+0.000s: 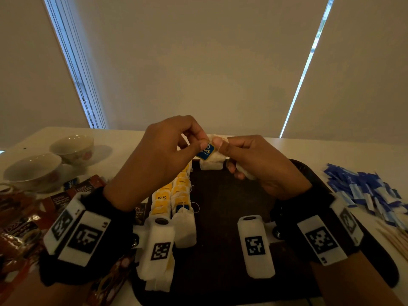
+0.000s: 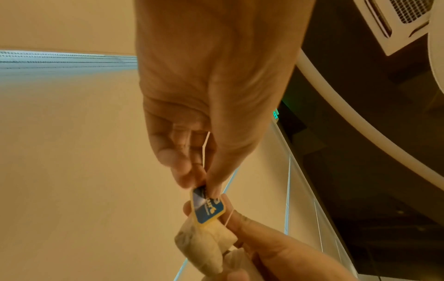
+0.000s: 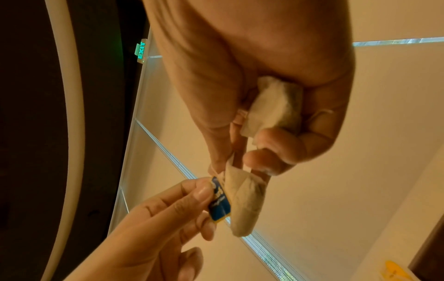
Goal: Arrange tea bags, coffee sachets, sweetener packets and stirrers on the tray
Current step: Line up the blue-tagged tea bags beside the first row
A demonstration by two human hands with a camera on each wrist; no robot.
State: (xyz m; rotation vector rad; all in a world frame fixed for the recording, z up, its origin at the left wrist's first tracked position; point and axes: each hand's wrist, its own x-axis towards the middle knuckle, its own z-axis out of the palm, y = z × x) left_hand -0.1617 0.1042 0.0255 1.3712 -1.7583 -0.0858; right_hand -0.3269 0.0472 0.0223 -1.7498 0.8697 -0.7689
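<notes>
While both hands are working above the tray's far edge: a tea bag is being held up.
Left hand (image 1: 163, 151): pinching the glossy blue, yellow-edged paper tag (image 1: 205, 151).
Right hand (image 1: 260, 164): gripping the soft white gauzy tea bag (image 3: 242, 201), another lying bunched in its palm.
Tray (image 1: 231, 195): dark, flat, lying on the table.
Sweetener packets (image 1: 366, 191): blue, heaped at the right.
</notes>
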